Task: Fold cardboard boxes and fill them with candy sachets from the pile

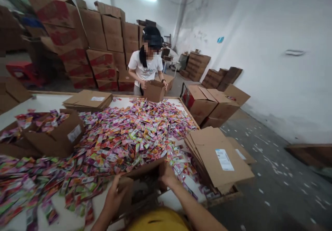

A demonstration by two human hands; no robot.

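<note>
Brown box [148, 169], pink-purple-green packets [145, 129], white tabletop [48, 101], red-printed brown cartons [58, 15].

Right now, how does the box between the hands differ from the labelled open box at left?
The held box is gripped by the left hand and right hand; the labelled box stands untouched. The labelled box contains packets; the held box's dark interior shows none clearly. Both are brown, open cardboard.

Head-worn view, forward-down over table [48, 101]
</note>
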